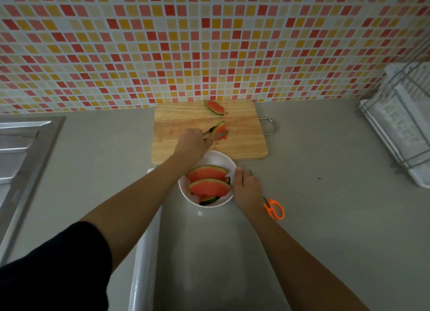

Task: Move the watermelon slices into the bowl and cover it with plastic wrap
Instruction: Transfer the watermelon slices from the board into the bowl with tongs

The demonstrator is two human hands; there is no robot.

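Observation:
A white bowl (215, 158) stands on the counter in front of a wooden cutting board (186, 117) and holds several watermelon slices (208, 185). My left hand (193, 144) reaches over the bowl and grips a metal utensil, apparently tongs, which pinches a watermelon slice (220, 130) at the board's middle. Another slice (214, 107) lies at the board's far edge. My right hand (246, 189) holds the bowl's right side, thumb at the rim. A long white plastic wrap roll (144, 245) lies near me, and a glossy sheet (204, 252) spreads from it toward the bowl.
Orange-handled scissors (274, 209) lie just right of my right wrist. A steel sink (25, 148) is at the left. A white dish rack (400, 124) stands at the right. A tiled wall (209, 43) rises behind the board.

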